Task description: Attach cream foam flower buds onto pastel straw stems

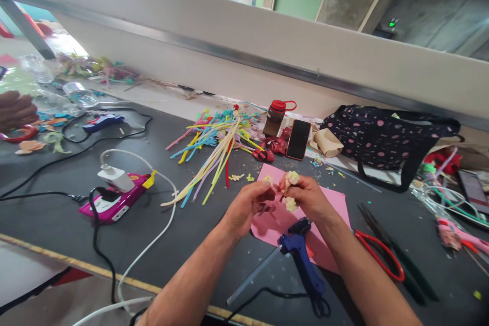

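My left hand [247,205] and my right hand [308,197] meet over a pink sheet [333,206]. Small pale yellow fuzzy flowers [291,205] show at the fingers of my right hand, which pinches them. Another pale yellow fuzzy piece [268,180] sticks out above the pinched fingers of my left hand; its lower part is hidden. Just below my hands lies a blue glue gun [301,260], partly on the sheet, with a clear glue stick [250,276] beside it. Beyond my hands spreads a pile of coloured chenille stems [217,142].
A magenta power strip [126,201] with cords lies left. At the back stand a red-capped bottle [275,117], a phone [298,140] and a dark patterned bag [367,137]. Red-handled scissors [382,254] lie right. Another person's hand [16,111] is far left, near a second glue gun [103,122].
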`<state>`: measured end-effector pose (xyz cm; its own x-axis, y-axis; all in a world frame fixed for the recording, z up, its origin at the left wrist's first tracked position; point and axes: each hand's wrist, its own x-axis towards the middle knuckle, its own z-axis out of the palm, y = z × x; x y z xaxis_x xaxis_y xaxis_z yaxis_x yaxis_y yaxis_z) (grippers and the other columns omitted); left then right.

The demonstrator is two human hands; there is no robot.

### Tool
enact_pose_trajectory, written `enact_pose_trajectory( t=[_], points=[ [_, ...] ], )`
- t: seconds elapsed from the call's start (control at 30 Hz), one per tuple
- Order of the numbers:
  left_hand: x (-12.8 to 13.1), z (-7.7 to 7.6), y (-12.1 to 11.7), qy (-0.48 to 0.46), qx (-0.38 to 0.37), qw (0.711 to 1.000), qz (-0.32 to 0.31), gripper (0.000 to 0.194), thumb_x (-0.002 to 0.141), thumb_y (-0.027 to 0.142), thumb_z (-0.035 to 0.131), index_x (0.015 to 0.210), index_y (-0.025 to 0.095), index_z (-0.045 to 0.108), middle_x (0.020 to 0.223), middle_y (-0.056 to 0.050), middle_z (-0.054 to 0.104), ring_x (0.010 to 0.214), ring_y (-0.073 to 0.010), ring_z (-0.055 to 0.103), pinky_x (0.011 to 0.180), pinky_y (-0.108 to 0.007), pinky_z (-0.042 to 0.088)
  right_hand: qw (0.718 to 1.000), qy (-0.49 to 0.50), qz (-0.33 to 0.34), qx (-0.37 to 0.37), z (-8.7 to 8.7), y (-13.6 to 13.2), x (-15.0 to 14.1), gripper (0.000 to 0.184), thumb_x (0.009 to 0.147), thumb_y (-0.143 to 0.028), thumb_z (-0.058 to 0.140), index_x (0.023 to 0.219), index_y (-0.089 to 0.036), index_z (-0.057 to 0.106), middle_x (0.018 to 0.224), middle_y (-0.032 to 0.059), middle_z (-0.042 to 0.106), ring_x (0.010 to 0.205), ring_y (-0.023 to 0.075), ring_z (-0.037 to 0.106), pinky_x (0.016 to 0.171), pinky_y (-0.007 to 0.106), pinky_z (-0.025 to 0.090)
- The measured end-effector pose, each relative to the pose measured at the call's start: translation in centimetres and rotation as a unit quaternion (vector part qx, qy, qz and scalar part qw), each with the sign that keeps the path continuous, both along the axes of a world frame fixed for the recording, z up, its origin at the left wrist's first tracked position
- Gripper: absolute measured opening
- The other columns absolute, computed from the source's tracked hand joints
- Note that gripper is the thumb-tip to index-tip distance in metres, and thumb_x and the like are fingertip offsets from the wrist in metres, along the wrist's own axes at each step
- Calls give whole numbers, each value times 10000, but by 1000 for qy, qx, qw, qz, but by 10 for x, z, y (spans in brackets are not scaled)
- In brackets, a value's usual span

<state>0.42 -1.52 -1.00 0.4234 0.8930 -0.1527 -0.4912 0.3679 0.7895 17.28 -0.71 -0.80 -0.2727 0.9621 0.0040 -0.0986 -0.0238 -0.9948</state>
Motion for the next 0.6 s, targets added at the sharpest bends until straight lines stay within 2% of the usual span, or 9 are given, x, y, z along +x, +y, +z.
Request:
enact_pose_trajectory(
  t=[0.13,0.23,0.37,0.5,0.6],
  points=[
    [-2,3,0,33,31,998,32,309,678,358,641,933,184,650,947,-50,642,809,-161,582,672,-246,438,998,-43,51,12,10,-1,7,168,628,-315,692,710,-171,659,628,-12,541,524,96,419,484,216,304],
    [-3,6,-1,37,42,998,4,320,650,345,670,912,162,665,865,-63,664,744,-161,594,672,-255,434,994,-44,98,4,16,-4,9,197,610,-331,708,686,-156,659,644,-6,549,554,103,438,513,221,323],
    [-6,10,-2,31,44,999,-7,239,615,292,704,806,147,698,749,-54,679,648,-147,589,636,-249,427,990,-8,131,-52,16,-10,6,240,578,-347,726,687,-143,663,607,-6,544,489,84,399,462,210,294],
    [-8,11,-3,37,55,998,-18,267,560,218,744,817,154,703,745,-37,673,610,-131,578,613,-244,426,979,28,166,-114,7,-11,0,272,549,-346,743,692,-128,667,536,-16,532,420,69,387,416,199,268],
    [-10,10,-3,52,77,995,-47,247,556,199,753,787,139,687,700,-22,639,592,-118,563,582,-226,420,975,51,167,-136,-2,-10,-3,247,558,-317,743,678,-119,656,509,-20,531,395,61,389,404,192,261]
  ],
)
